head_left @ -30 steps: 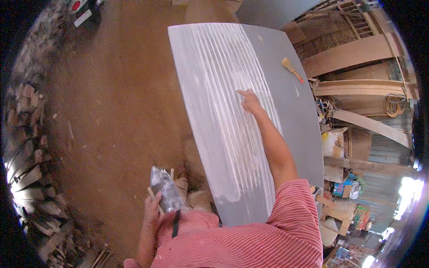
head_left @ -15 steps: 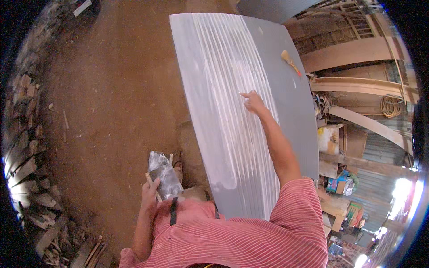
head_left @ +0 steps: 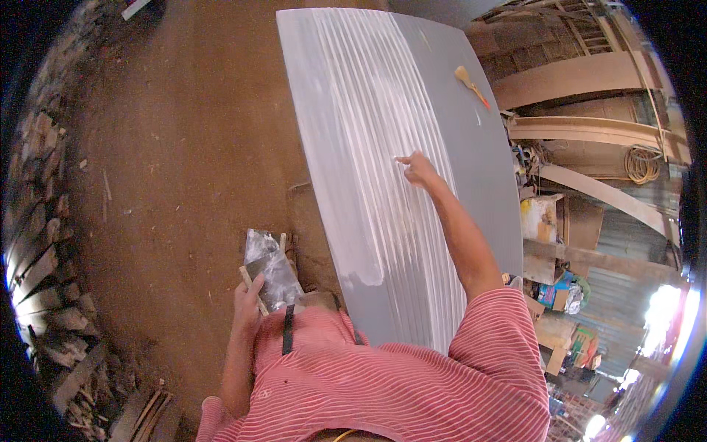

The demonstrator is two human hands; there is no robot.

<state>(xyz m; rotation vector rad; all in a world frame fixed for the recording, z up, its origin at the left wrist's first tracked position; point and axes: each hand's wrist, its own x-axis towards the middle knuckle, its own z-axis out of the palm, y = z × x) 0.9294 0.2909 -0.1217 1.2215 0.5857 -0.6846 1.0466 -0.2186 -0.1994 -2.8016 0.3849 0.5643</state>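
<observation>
A long grey board (head_left: 471, 169) lies before me, its left and middle part covered with white ridged streaks (head_left: 368, 118) running lengthwise. Over those streaks is my right hand (head_left: 418, 171), its index finger stretched toward the surface and the other fingers curled. It holds nothing that I can see; whether the fingertip touches is unclear. Low on the left, my left hand (head_left: 247, 295) is closed around the wooden edge strip of flat metal putty scrapers (head_left: 280, 283), smeared with white paste. One blade seems to overlap another there.
A paintbrush (head_left: 471, 85) with a red-tipped handle rests on the board's right side. Curved wooden planks (head_left: 574, 131), a coil of cord (head_left: 642, 165) and boxes (head_left: 541, 217) stand along the right. Wood pieces (head_left: 44, 258) are stacked at the left, beyond the brown floor (head_left: 184, 162).
The view has shifted slightly, so the board, brush and left hand appear higher. My right hand has moved a little nearer to me along the streaks, its index finger still stretched out.
</observation>
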